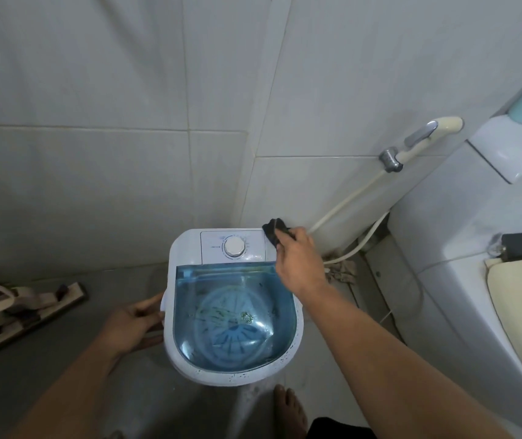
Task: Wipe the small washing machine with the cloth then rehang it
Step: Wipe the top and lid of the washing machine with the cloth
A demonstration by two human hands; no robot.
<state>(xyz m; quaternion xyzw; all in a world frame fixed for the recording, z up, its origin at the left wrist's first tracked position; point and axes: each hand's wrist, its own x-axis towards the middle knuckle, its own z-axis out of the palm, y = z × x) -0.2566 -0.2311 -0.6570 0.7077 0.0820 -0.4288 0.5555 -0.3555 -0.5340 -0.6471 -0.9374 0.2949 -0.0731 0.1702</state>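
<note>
A small white washing machine (186, 359) with a see-through blue lid (234, 312) and a round dial (234, 247) stands on the floor in the corner. My right hand (297, 261) is shut on a dark cloth (274, 231), pressed at the back right corner of the machine's control panel. My left hand (132, 324) grips the machine's left side, fingers curled around the handle there. Dark specks dot the white front rim.
A toilet (475, 280) with a cream seat stands at the right. A bidet sprayer (421, 141) hangs on the wall, its hose running down behind the machine. A floor squeegee (25, 312) lies at the left. My bare foot (289, 410) is just in front of the machine.
</note>
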